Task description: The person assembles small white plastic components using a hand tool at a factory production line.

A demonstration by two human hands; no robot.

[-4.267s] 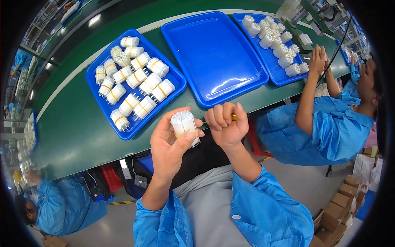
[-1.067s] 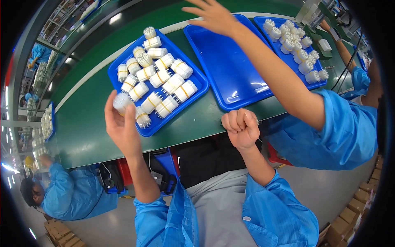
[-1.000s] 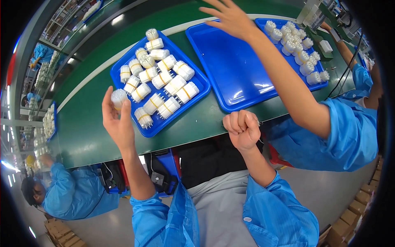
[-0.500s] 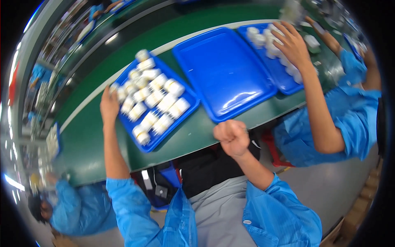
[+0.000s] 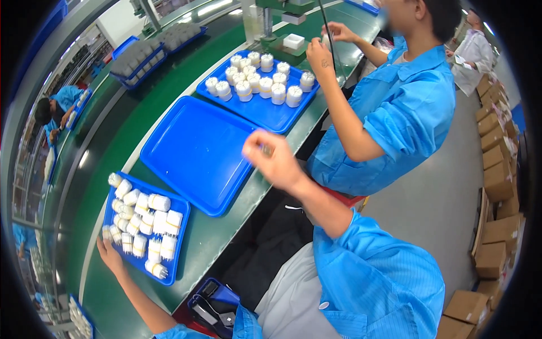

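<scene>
The green tabletop (image 5: pixel 209 240) bears a pale curved line (image 5: pixel 133 157). Trays (image 5: pixel 192 152) at eight, nine and twelve o'clock are blue; parts (image 5: pixel 167 247) at eight, white banded yellow. Sleeve (image 5: pixel 384 265) at four: finely striped blue. Boxes (image 5: pixel 501 229) at three: brown.

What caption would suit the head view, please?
Left hand beside tray of white cylinders, right hand near middle tray.

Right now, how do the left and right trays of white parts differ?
White parts in the left tray mostly lie on their sides; in the right tray they mostly stand upright. The left hand is at the left tray's edge; the co-worker is by the right tray. Both trays are blue.
</scene>
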